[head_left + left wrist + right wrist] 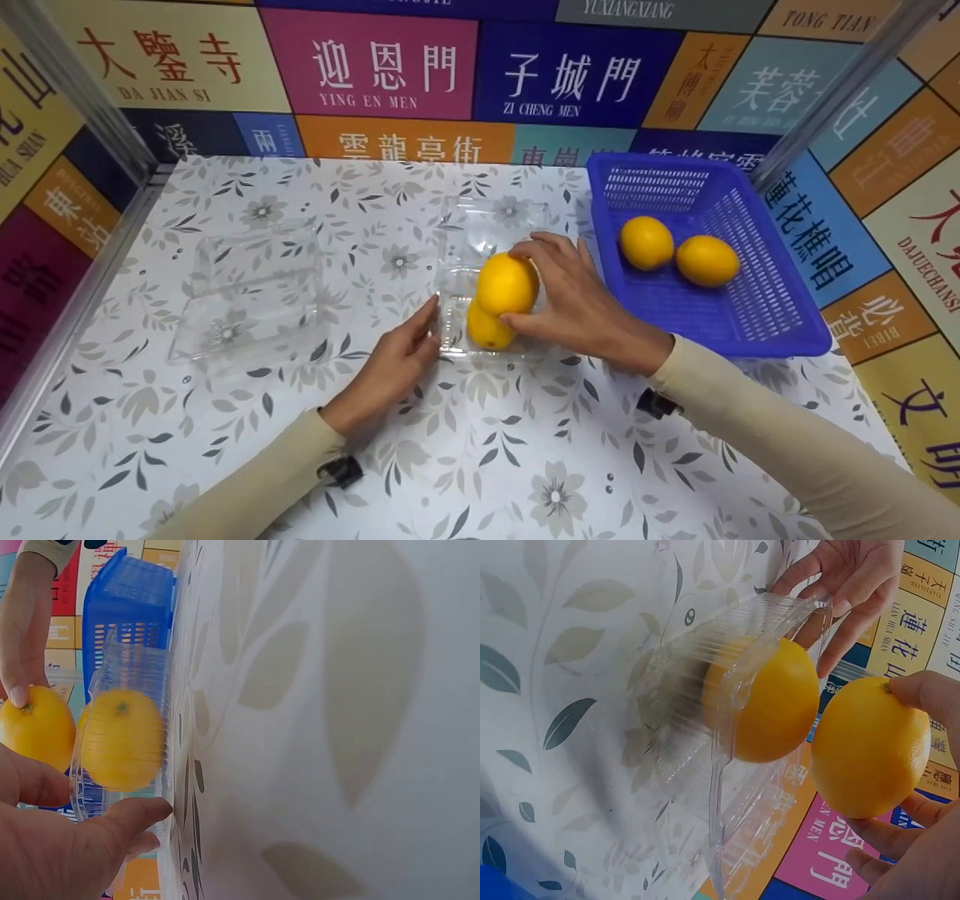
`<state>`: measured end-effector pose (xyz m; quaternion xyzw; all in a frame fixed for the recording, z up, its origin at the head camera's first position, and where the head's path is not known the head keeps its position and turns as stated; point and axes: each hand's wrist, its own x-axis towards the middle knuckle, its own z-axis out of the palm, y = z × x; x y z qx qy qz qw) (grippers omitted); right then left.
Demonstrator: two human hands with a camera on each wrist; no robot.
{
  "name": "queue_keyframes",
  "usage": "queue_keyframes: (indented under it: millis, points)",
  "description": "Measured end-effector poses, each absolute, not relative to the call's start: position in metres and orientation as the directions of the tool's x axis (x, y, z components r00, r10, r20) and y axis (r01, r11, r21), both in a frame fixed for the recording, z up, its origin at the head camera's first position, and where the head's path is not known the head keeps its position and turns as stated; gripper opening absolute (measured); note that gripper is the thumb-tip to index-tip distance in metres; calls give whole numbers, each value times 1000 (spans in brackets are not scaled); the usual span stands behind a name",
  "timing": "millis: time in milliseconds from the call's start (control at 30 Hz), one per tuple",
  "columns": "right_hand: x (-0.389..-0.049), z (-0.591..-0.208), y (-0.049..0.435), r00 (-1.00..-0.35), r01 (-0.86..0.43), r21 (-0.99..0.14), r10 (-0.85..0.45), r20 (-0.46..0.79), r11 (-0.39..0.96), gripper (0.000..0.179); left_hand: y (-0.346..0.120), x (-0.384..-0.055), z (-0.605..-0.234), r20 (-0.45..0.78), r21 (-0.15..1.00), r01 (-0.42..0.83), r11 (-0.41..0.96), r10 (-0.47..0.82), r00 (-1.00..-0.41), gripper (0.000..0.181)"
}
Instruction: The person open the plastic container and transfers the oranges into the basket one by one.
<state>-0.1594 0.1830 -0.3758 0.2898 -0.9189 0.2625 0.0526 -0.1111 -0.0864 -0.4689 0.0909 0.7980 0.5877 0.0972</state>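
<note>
My right hand point(574, 300) grips an orange point(508, 283) between thumb and fingers. The held orange is above and beside another orange point(769, 701), which sits inside a clear plastic clamshell box point(491, 232) with its lid folded back. In the left wrist view, the boxed orange shows through the ribbed clear wall. My left hand point(397, 367) rests against the near left side of this box, its fingers spread and fairly straight along the wall. In the right wrist view, the left fingertips point(847, 604) touch the box's edge.
A blue plastic basket point(780, 315) stands on the right, with two oranges point(646, 244) in it. A second clear clamshell box point(247, 300) lies open on the left. The floral-covered table point(450, 465) is bordered by panels with printed lettering point(390, 67).
</note>
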Motion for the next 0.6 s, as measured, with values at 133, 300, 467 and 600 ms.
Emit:
queue_keyframes:
  millis: [133,300,467,600]
  points:
    - [-159,-375,188,-825,-563,-450,-509,247,693,72,-87,-110,-469,-78,964,-6,266,260,-962,68]
    - [-161,-373,192,-816,-576,-433,-515,260,694,72,-87,-110,-469,-69,965,4,264,265,-962,68]
    - [-161,-368,196,-818,-573,-434,-517,253,695,73,-87,-110,-468,-59,963,15,268,268,-962,68]
    - [-162,-364,200,-834,-547,-450,-507,218,706,73,-87,-110,-467,-60,965,14,261,273,-960,68]
